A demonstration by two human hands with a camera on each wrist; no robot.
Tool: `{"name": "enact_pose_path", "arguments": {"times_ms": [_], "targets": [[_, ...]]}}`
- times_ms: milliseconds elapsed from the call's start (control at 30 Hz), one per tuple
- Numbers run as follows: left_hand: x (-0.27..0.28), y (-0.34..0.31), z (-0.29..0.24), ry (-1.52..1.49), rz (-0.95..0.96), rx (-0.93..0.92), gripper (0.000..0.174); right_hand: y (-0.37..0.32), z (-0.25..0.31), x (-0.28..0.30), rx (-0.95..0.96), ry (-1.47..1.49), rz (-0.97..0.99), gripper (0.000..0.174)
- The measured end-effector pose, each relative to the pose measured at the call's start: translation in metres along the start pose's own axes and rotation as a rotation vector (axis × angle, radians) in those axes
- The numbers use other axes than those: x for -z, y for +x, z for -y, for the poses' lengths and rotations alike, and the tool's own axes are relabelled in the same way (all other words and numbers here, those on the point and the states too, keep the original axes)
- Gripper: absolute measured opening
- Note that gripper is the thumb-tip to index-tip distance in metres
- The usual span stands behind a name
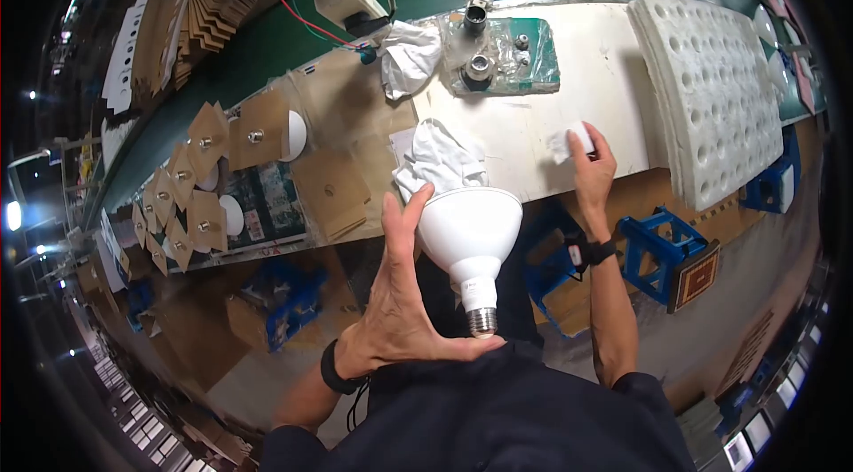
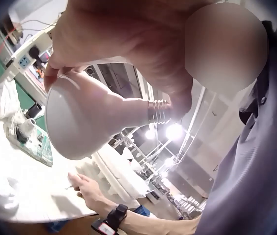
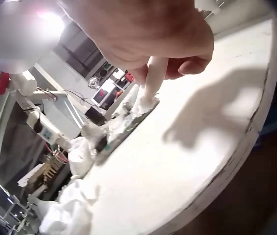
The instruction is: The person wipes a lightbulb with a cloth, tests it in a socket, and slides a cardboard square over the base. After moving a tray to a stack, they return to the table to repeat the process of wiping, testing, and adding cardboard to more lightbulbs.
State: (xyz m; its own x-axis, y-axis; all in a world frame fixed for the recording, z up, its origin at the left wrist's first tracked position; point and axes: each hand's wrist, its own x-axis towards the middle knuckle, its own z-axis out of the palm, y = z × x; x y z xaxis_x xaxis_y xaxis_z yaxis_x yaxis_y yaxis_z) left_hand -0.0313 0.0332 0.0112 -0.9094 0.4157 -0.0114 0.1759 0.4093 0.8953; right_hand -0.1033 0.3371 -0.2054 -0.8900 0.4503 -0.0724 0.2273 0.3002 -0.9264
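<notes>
White bulb (image 1: 469,232) first: your left grip (image 1: 391,303) holds it in the air, just in front of your body, by the near edge of the tabletop (image 1: 604,72). The wide round end faces the tabletop and the metal screw end (image 1: 482,321) faces you. Your left grip is stretched long and pinches the bulb from end to end. The thumb (image 1: 466,348) presses on the tip of the screw end and the fingertips (image 1: 416,198) hook the wide rim.

Your right grip (image 1: 591,174) is out on the tabletop, well apart from the bulb. Its fingers lie on a small white piece (image 1: 565,143). In the right wrist view one finger points down at the tabletop and the rest are curled. I cannot tell if it pinches the piece or only touches it.

A crumpled white cloth (image 1: 440,161) lies just past the bulb. Farther back sits a green pad (image 1: 533,59) with a metal socket (image 1: 478,71) on it. A white foam tray (image 1: 720,90) full of holes lies to the right. Brown cards (image 1: 209,139) lie to the left.
</notes>
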Motion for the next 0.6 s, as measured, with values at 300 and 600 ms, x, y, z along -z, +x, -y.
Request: {"name": "enact_pose_path", "arguments": {"times_ms": [300, 600], "targets": [[0.009, 0.002, -0.008, -0.005, -0.089, -0.003, 0.16, 0.014, 0.005, -0.015, 0.458, -0.767, -0.207, 0.053], [0.04, -0.022, 0.013, -0.082, 0.054, -0.004, 0.149, -0.096, 0.154, -0.049, -0.721, 0.873, 1.395, 0.109]]}}
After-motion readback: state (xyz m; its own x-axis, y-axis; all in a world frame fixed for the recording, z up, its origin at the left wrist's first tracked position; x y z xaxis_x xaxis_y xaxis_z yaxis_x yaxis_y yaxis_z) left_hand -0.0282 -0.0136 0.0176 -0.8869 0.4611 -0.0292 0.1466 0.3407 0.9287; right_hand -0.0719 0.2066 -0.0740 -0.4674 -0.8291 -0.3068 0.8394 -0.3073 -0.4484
